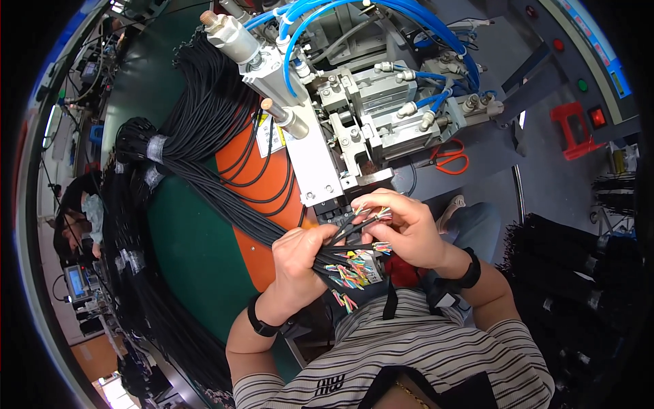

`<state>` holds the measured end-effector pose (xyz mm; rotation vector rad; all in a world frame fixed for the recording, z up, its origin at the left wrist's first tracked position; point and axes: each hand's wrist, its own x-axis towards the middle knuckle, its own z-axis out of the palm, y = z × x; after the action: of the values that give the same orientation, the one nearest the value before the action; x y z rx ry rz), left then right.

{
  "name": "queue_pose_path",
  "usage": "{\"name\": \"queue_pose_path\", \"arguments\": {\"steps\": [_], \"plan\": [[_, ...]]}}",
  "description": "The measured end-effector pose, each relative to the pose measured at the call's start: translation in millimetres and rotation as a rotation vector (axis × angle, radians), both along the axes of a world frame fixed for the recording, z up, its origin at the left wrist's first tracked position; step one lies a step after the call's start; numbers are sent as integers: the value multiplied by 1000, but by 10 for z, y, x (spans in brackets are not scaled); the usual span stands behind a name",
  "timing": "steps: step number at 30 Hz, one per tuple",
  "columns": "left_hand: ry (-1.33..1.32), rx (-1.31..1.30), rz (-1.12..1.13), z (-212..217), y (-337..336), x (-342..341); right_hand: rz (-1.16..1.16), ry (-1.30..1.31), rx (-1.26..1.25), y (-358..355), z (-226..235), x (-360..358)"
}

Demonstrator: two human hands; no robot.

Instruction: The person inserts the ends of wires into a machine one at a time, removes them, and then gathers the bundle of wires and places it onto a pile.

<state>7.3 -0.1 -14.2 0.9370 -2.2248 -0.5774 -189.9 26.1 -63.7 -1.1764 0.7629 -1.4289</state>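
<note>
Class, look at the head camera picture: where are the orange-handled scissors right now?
The orange-handled scissors lie right of centre on the grey machine base, below the blue air hoses and above the right hand.

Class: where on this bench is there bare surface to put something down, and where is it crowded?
Bare green mat shows between the black cable bundles and the orange panel. It is crowded where the left hand and right hand meet below the grey metal machine.
</note>
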Motion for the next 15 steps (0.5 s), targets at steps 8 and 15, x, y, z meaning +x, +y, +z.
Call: {"name": "queue_pose_path", "arguments": {"steps": [8, 15], "plan": [[-13, -28, -154, -6, -53, 67, 529, -513, 472, -147, -12, -233], [-91, -104, -101, 37, -6, -94, 38, 92, 42, -7, -20, 42]]}}
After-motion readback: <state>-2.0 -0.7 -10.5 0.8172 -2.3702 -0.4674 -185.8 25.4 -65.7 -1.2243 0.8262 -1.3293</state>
